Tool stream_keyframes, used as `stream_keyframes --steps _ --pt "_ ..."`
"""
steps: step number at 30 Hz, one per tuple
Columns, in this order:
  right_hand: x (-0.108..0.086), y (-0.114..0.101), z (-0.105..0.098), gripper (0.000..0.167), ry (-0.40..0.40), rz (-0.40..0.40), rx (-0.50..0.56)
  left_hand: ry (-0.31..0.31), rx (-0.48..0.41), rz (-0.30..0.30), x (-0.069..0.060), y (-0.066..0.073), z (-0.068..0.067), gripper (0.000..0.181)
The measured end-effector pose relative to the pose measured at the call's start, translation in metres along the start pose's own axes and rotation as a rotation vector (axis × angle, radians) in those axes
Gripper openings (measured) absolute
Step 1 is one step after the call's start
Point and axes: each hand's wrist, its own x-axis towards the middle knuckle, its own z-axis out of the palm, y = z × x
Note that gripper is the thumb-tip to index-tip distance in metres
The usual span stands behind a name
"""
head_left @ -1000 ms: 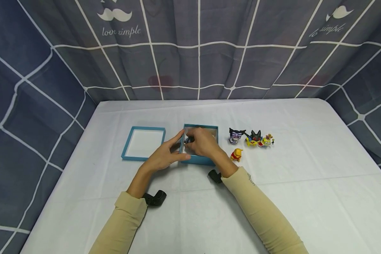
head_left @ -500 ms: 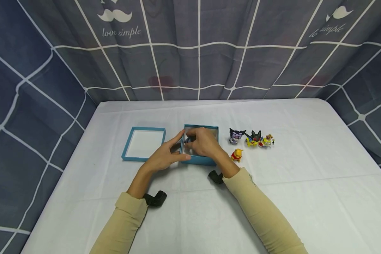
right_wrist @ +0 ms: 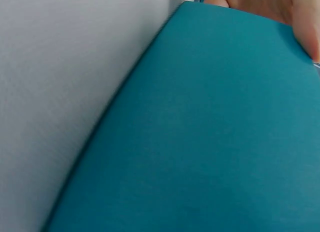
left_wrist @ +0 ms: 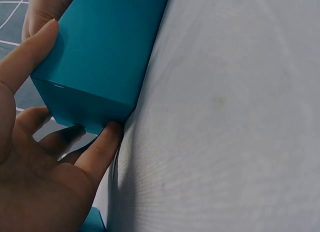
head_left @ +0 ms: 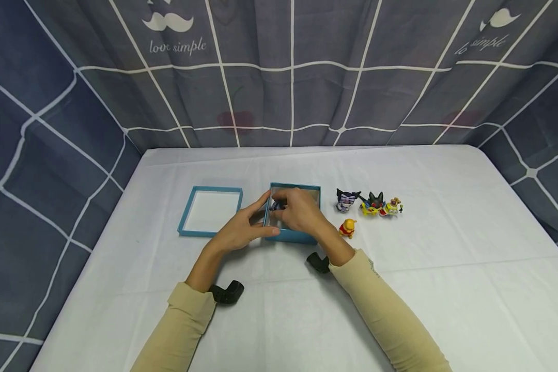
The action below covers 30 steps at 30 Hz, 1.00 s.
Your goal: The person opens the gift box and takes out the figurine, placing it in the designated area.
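Note:
In the head view a teal box (head_left: pixel 294 236) stands uncovered at the middle of the white table. My left hand (head_left: pixel 239 227) holds its near left corner, thumb along the front rim and fingers against the left side; the left wrist view shows this grip on the box (left_wrist: pixel 100 47) closely. My right hand (head_left: pixel 299 209) reaches down inside, its fingers and thumb around a small dark figurine (head_left: pixel 277 205), mostly covered. From the right wrist, the box's front wall (right_wrist: pixel 190 122) fills most of the picture and hides that hand's fingertips.
Left of the box lies its teal-rimmed lid (head_left: pixel 211 209), white inside up. To the right stand a black-and-purple figurine (head_left: pixel 346 200), a black-eared yellow one (head_left: pixel 373 203), a yellow-and-white one (head_left: pixel 392 206) and a yellow bear in red (head_left: pixel 347 228). A gridded curtain (head_left: pixel 260 98) hangs behind.
Both hands keep nearly the same places at the box. Slightly more of the dark figurine shows beside the right fingers; the lid and other figurines stay put.

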Motion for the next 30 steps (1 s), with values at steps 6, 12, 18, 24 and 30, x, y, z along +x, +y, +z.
stream_keyframes --steps 6,12,18,24,30 --pt "-0.003 -0.003 -0.003 0.042 0.014 -0.018 0.009 0.009 -0.004 -0.007 -0.001 -0.001 0.0 0.093" --pt "-0.006 -0.004 -0.007 0.044 0.019 0.006 0.031 0.01 0.006 -0.014 -0.001 -0.001 0.0 0.094" --pt "-0.01 -0.003 -0.011 0.044 0.027 0.034 0.107 0.016 0.013 -0.019 0.0 0.0 0.001 0.095" --pt "-0.012 -0.004 -0.015 0.045 0.025 0.008 0.148 0.022 0.028 -0.022 0.0 0.0 0.001 0.095" --pt "-0.015 -0.004 -0.016 0.044 0.032 0.003 0.147 0.028 0.035 -0.023 -0.001 0.001 0.002 0.095"
